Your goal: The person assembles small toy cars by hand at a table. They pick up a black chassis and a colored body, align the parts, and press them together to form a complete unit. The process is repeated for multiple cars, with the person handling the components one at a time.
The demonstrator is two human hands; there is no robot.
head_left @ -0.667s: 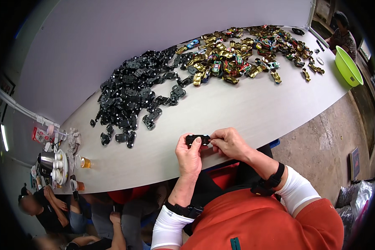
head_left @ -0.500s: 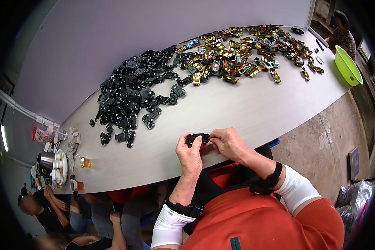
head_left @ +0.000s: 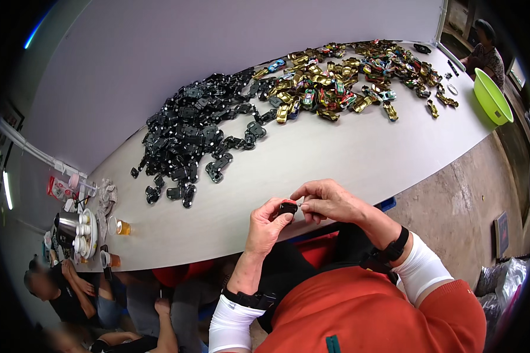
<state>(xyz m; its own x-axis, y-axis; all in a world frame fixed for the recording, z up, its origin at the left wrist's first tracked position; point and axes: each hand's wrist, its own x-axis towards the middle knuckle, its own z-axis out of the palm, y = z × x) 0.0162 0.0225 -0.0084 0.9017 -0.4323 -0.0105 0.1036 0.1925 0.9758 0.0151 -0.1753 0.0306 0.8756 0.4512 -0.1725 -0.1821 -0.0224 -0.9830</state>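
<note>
My left hand is closed around a small toy car, black with a strip of red along its upper edge. It is held just above the table's near edge. My right hand is at the car's right end, thumb and forefinger pinched on something small, thin and pale that I cannot make out. Beyond my hands, a large heap of black toy car bases lies on the left of the table. Right of it spreads a pile of gold and coloured toy car bodies.
The pale table curves toward a grey wall. At its right end is a green basin. Cups on a tray and a plastic cup of amber drink stand at the left. People sit at lower left; another person is far right.
My left hand has turned the car, so a red strip shows where its flat black side showed before. Both hands have shifted slightly; my right fingers stay at the car's right end.
</note>
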